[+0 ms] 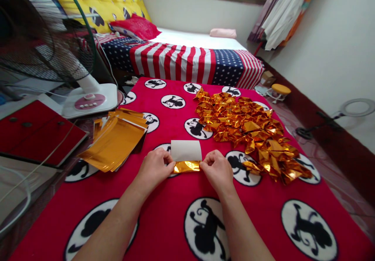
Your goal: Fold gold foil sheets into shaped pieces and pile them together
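Between my two hands lies a sheet of gold foil paper, its pale grey back facing up and its near edge rolled or folded over to show a shiny gold strip. My left hand pinches the left end of that strip. At the strip's right end, my right hand pinches it between thumb and fingers. Left of my hands is a stack of flat gold foil sheets, loosely fanned. A large spread of folded gold foil pieces covers the right side of the red cloth.
A red cloth with black figures in white circles covers the table. To the left stand an electric fan and a red-topped box. A bed is beyond; a yellow stool and a ring-light stand are at right.
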`<state>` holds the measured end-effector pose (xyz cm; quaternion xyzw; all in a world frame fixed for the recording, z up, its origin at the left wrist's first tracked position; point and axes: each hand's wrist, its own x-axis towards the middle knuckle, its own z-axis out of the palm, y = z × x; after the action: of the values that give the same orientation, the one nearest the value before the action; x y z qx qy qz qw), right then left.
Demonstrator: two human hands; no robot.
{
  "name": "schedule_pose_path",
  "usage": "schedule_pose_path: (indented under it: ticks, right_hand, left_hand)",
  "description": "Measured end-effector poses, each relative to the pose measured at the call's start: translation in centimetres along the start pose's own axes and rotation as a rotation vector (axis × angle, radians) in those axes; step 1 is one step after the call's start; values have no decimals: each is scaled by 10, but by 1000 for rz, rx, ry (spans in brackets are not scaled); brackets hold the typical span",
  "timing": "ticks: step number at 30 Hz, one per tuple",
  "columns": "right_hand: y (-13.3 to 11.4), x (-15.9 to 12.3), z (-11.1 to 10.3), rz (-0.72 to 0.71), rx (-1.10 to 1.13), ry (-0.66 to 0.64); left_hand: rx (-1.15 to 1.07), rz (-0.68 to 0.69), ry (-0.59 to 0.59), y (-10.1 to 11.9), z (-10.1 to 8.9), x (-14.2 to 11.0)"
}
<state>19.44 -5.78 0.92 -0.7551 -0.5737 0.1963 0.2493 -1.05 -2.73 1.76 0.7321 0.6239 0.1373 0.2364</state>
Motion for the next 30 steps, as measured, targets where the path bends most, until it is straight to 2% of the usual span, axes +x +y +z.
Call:
schedule_pose_path:
  ticks: [11,17,23,30]
  right_hand:
    - [-3,1,0,22,-41,2]
    - [0,-2,2,-8,-12,33]
    - [0,-5,4,-54,11,-17]
    - [-9,-10,6,-59,-44,23]
  left_hand:
    - [-21,-4,-7,0,-1,1]
    - [-62,30,52,2,0,-3]
    - [2,45,8,7,2,-7]
    - [112,-2,95,15,7,-12]
